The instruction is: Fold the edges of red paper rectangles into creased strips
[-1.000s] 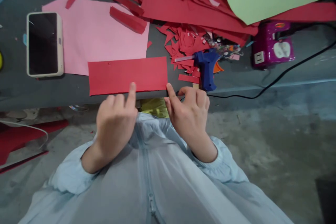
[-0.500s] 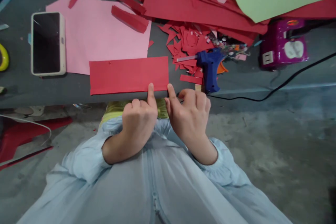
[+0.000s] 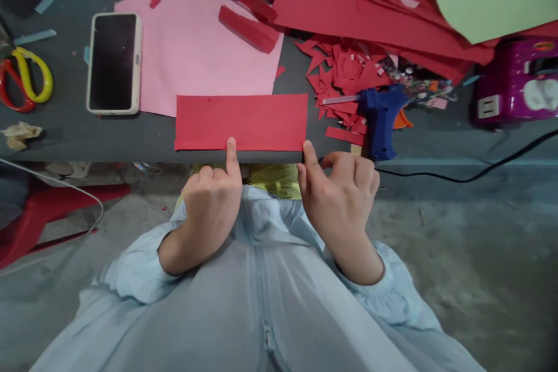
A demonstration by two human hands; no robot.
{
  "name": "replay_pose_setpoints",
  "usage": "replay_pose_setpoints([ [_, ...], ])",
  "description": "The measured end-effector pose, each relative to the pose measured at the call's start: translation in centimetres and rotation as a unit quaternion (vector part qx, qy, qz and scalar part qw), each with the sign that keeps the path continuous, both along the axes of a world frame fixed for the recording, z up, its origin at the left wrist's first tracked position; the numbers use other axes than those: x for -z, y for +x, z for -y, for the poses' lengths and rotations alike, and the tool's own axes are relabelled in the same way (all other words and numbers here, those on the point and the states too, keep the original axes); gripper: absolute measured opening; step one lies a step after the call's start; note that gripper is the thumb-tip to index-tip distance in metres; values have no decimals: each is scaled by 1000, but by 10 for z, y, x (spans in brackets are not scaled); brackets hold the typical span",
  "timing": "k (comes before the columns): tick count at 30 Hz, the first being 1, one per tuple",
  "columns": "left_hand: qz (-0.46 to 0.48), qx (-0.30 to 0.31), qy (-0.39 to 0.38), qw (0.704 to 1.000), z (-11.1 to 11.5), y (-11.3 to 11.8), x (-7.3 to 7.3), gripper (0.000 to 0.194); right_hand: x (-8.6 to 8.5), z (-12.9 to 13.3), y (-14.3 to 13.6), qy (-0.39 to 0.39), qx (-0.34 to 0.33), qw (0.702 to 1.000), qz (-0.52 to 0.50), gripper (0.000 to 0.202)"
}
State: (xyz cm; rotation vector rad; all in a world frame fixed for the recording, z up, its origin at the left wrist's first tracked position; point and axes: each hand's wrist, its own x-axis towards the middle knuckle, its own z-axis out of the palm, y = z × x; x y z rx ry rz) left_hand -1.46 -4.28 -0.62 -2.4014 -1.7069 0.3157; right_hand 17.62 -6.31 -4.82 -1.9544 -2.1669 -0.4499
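A red paper strip [image 3: 242, 119] lies flat along the table's front edge, a narrow fold line running along its lower side. The index fingertip of my left hand [image 3: 213, 200] presses on that lower edge near the middle; its other visible fingers are curled and it holds nothing. At the strip's lower right corner rests the outstretched index finger of my right hand [image 3: 342, 203], the thumb apart from it and the remaining fingers bent, with nothing held. Behind the strip is a larger pink sheet [image 3: 204, 52], partly covered by it.
A phone [image 3: 114, 64] and scissors [image 3: 37, 75] lie at the left. Right of the strip are red scraps [image 3: 349, 67], a blue glue gun [image 3: 381, 119] and a purple box [image 3: 505, 87] with a black cable. Red sheets [image 3: 349, 14] and a green sheet [image 3: 492, 3] lie behind.
My left index finger has slid left along the strip's lower edge, away from my right hand, which stays at the corner. The view has shifted left, showing more of the scissors.
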Motion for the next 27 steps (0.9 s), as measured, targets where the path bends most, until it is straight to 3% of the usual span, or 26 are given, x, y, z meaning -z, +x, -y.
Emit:
replay_pose_setpoints([
  [8, -5, -28, 27, 999, 3, -16, 2, 61, 0, 0, 1, 13, -14, 1000, -3, 38],
  [15, 43, -89, -44, 994, 3, -20, -4, 63, 0, 2, 1, -6, -9, 1000, -25, 38],
  [21, 3, -41, -20, 999, 5, -21, 0, 61, 0, 0, 0, 2, -15, 999, -33, 36],
  [27, 68, -22, 11, 997, 8, -30, 5, 51, -7, -8, -2, 18, -29, 999, -23, 35],
])
